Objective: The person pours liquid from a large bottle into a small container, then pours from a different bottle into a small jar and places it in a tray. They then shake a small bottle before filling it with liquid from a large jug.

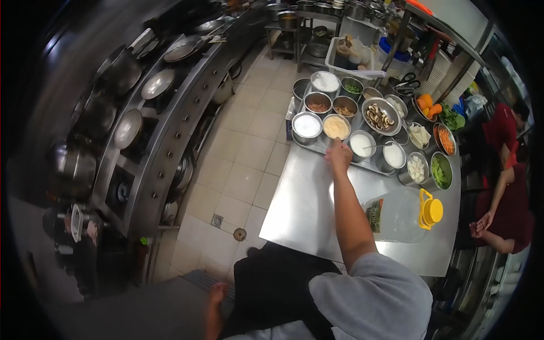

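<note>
My right hand [338, 156] reaches over the steel table to the front rim of a metal pot of pale yellow powder [336, 126]. Its fingers are closed together there, and what they grip is hidden. Left of that pot is one of white powder [306, 126]; to the right stand two more pots of white contents [361, 144] [393, 155], a spoon handle [371, 147] showing at one. Low by my side, away from the table, hangs my left hand [217, 293], too small and blurred to read its fingers.
A large clear jug with a yellow cap [433, 212] lies on the table [303, 198]. Mushrooms [378, 117], carrot strips [445, 139] and greens [440, 171] fill nearby containers. A stove with pans [157, 84] runs along the left. A person in dark red [513, 198] stands right.
</note>
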The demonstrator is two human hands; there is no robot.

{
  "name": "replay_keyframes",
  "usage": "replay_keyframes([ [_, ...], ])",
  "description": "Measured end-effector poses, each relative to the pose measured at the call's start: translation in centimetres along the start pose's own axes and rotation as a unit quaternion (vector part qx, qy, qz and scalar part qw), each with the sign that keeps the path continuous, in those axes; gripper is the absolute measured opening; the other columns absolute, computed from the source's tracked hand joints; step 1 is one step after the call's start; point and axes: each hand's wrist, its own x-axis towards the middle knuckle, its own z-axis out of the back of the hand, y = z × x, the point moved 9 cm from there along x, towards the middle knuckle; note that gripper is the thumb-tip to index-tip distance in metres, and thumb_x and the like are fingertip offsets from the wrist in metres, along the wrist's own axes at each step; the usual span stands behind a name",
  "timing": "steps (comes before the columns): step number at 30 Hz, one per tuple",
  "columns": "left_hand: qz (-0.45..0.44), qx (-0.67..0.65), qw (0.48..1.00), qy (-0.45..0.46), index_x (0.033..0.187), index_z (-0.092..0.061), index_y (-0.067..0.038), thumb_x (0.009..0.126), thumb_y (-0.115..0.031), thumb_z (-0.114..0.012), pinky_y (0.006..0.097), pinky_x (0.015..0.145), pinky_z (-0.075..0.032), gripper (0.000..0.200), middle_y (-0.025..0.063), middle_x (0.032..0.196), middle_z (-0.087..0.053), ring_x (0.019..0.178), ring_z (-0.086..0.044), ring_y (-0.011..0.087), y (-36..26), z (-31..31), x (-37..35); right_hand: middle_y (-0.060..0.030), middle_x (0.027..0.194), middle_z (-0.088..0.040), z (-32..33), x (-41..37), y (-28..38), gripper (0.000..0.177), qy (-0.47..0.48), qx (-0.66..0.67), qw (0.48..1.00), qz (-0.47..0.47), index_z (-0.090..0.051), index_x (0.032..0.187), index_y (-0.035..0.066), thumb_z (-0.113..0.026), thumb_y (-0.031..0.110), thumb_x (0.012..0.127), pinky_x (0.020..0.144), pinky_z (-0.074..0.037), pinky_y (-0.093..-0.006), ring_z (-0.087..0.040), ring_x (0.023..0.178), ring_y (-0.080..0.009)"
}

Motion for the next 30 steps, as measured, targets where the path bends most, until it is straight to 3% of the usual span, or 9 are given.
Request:
replay_keyframes([
  [1, -0.008, -0.032, 0.999, 0.025, 0.094, -0.065, -0.004, 0.104, -0.025, -0.053, 0.0332, 0.058, -0.049, 0.026, 0.005, 0.076, -0.066, 0.066, -0.062, 0.0162, 3.0, 0.3, 0.1, -0.0117, 0.07, -0.067, 0.0, 0.2, -0.1, 0.034, -0.021, 0.033, 0.999, -0.009, -0.061, 0.092, -0.001, -0.058, 0.033, 0.094, 0.046, -0.047, -0.0307, -0.06, 0.047, -0.0183],
  [3, 0.062, 0.018, 0.997, 0.043, 0.096, -0.065, -0.005, 0.102, -0.024, -0.053, 0.0344, 0.058, -0.049, 0.024, 0.0058, 0.078, -0.066, 0.066, -0.062, 0.0178, 4.9, 1.8, 0.0, -0.0116, 0.069, -0.066, 0.0, 1.1, -0.6, 0.032, -0.043, 0.043, 0.998, 0.022, -0.059, 0.09, 0.0, -0.058, 0.031, 0.093, 0.045, -0.046, -0.0309, -0.059, 0.047, -0.0182],
  [6, 0.118, 0.06, 0.989, 0.06, 0.098, -0.064, -0.005, 0.101, -0.023, -0.053, 0.0363, 0.058, -0.05, 0.021, 0.0071, 0.082, -0.067, 0.067, -0.063, 0.0201, 5.6, 5.6, 2.3, -0.01, 0.067, -0.063, 0.2, 1.4, 0.1, 0.023, -0.087, 0.042, 0.994, 0.053, -0.055, 0.086, 0.001, -0.056, 0.025, 0.091, 0.043, -0.043, -0.0313, -0.058, 0.047, -0.0169],
  [9, 0.145, 0.069, 0.985, 0.06, 0.101, -0.063, -0.005, 0.099, -0.021, -0.052, 0.0381, 0.059, -0.05, 0.019, 0.0084, 0.086, -0.068, 0.068, -0.064, 0.0224, 3.5, 11.6, 6.9, -0.0074, 0.066, -0.059, 0.2, 0.4, -1.2, 0.013, -0.13, 0.123, 0.984, 0.01, -0.051, 0.085, 0.005, -0.053, 0.017, 0.089, 0.04, -0.04, -0.0285, -0.055, 0.046, -0.0152],
  [13, 0.196, 0.029, 0.98, -0.016, 0.104, -0.062, -0.006, 0.097, -0.019, -0.052, 0.0405, 0.059, -0.051, 0.018, 0.01, 0.092, -0.068, 0.069, -0.065, 0.0255, -0.8, 21.3, 14.2, -0.0048, 0.068, -0.058, 0.1, -3.6, -2.8, 0.01, -0.168, 0.184, 0.968, -0.009, -0.053, 0.088, 0.006, -0.055, 0.015, 0.09, 0.039, -0.038, -0.0272, -0.053, 0.047, -0.0129],
  [19, 0.137, 0.062, 0.987, -0.051, 0.108, -0.058, -0.008, 0.096, -0.022, -0.054, 0.0389, 0.054, -0.05, 0.019, 0.0098, 0.089, -0.067, 0.067, -0.065, 0.0223, -9.2, 30.6, 28.4, -0.0079, 0.07, -0.063, 0.4, -4.3, -3.4, 0.025, -0.184, 0.208, 0.961, 0.008, -0.06, 0.096, 0.003, -0.058, 0.028, 0.097, 0.04, -0.044, -0.0279, -0.058, 0.048, -0.0144],
  [24, 0.09, 0.072, 0.993, -0.016, 0.104, -0.059, -0.007, 0.097, -0.02, -0.056, 0.035, 0.052, -0.05, 0.015, 0.0081, 0.083, -0.066, 0.067, -0.064, 0.0167, -18.7, 27.4, 36.2, -0.0082, 0.077, -0.065, 3.6, -4.0, -1.6, 0.034, -0.248, 0.19, 0.949, -0.038, -0.061, 0.104, 0.003, -0.057, 0.036, 0.097, 0.042, -0.043, -0.026, -0.058, 0.051, -0.0136],
  [26, 0.0, 0.097, 0.994, 0.057, 0.098, -0.061, -0.005, 0.098, -0.014, -0.057, 0.0331, 0.054, -0.051, 0.01, 0.0074, 0.082, -0.066, 0.066, -0.064, 0.0159, -22.7, 23.9, 38.9, -0.0089, 0.076, -0.065, 5.6, -3.4, -1.5, 0.033, -0.294, 0.171, 0.94, -0.033, -0.061, 0.099, 0.003, -0.057, 0.035, 0.095, 0.039, -0.041, -0.0259, -0.057, 0.048, -0.0139],
  [30, 0.001, 0.197, 0.974, 0.109, 0.097, -0.063, -0.002, 0.098, -0.011, -0.059, 0.0313, 0.059, -0.053, 0.01, 0.0072, 0.081, -0.067, 0.065, -0.065, 0.0171, -28.0, 18.9, 40.1, -0.0102, 0.072, -0.065, 6.8, -0.5, -2.7, 0.019, -0.289, 0.19, 0.938, -0.018, -0.057, 0.089, 0.003, -0.055, 0.022, 0.088, 0.038, -0.041, -0.0259, -0.058, 0.047, -0.0151],
])
